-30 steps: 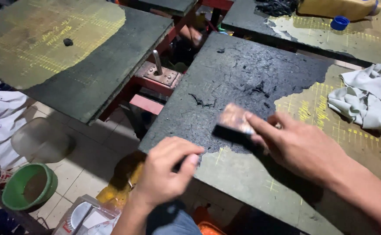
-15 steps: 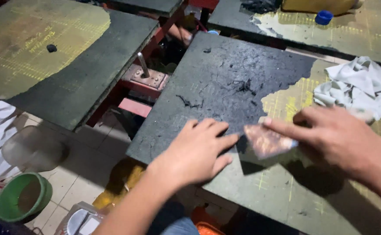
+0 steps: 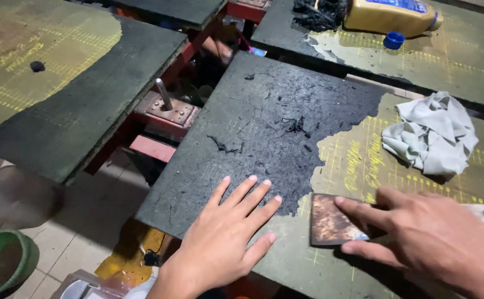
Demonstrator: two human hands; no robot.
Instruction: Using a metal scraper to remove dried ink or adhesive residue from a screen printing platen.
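Right, the left hand lies flat, fingers spread and holding nothing, pressed on the near edge of the board at about 7 o'clock. The right hand, at 4 o'clock, has its grip on a small rusty scraper, fingertips on top and thumb below, blade flat on the board. That scraper sits right at the border where the dark crusted coating gives way to bare yellow-gridded surface.

As for progress: the cleared patch covers the right portion, from 3 round to 5 o'clock; the black layer covers the whole middle and left, with loose curls of scraped stuff lying on it. I'd judge well under half is stripped.

A crumpled rag rests at 2 o'clock on the cleared part. On the next bench, at 1 o'clock, a yellow bottle lies beside its blue cap.
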